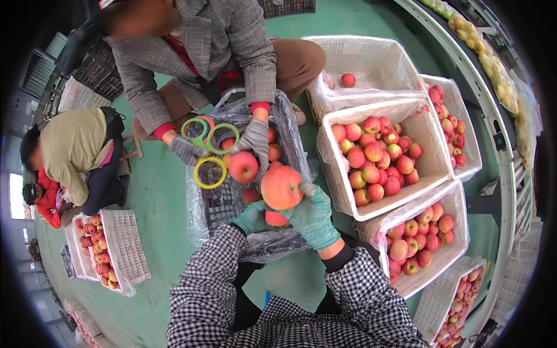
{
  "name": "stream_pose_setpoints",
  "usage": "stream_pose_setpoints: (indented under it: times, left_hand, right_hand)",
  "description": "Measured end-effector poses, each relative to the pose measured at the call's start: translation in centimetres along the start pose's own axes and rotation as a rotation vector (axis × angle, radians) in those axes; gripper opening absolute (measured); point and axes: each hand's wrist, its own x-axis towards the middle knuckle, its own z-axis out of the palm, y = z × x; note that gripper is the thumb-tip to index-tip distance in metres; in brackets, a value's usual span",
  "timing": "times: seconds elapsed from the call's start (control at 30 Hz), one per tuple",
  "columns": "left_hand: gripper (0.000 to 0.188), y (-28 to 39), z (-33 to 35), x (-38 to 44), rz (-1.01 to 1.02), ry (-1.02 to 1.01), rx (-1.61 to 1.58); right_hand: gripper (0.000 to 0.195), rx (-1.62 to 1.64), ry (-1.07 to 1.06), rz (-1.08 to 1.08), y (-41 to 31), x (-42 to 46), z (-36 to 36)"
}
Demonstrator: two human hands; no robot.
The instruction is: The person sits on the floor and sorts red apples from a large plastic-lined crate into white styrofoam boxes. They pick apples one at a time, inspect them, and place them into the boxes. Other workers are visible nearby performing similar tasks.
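Wearing a green knit glove, my right hand (312, 213) grips a large red-yellow apple (281, 188) near its stem end. My left hand (254, 218), gloved alike, is lower and to the left, beside another red apple (276, 219) that shows partly beneath the large one; whether its fingers close on that apple is hidden. Both hands are over a dark crate lined with clear plastic (278, 243), in which several apples lie. Across the crate, a co-worker's grey-gloved hands hold a red apple (243, 167) and green, yellow, blue and orange sizing rings (210, 173).
At the right stand white plastic crates (335, 174) of apples, one nearly bare inside (370, 56). A conveyor frame (500, 130) curves along the far right. Two other people crouch at the left behind crates of apples (130, 248). The co-worker's knees (304, 61) border the lined crate.
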Motion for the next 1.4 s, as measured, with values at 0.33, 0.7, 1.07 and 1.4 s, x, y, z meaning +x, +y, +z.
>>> stream_pose_setpoints:
  times: [0.33, 0.7, 1.07, 1.4]
  left_hand:
    - [0.042, -0.4, 5.5, -6.4, 0.47, 0.17, -0.534]
    - [0.049, 1.4, 4.7, -7.2, 0.459, 0.128, -0.469]
    - [0.043, 1.8, 6.1, -9.9, 0.466, 0.133, -0.152]
    - [0.05, 2.7, 6.0, -10.3, 0.603, 0.025, 0.115]
  right_hand:
    - [0.054, -0.059, 0.063, -0.084, 1.3, 1.4, -0.5]
    - [0.058, -0.249, 0.033, -0.16, 1.9, 2.6, -0.8]
    - [0.054, -1.12, -0.05, -0.391, 2.9, 1.7, 1.1]
    - [0.08, -0.807, -0.056, -0.085, 4.1, 2.7, 0.9]
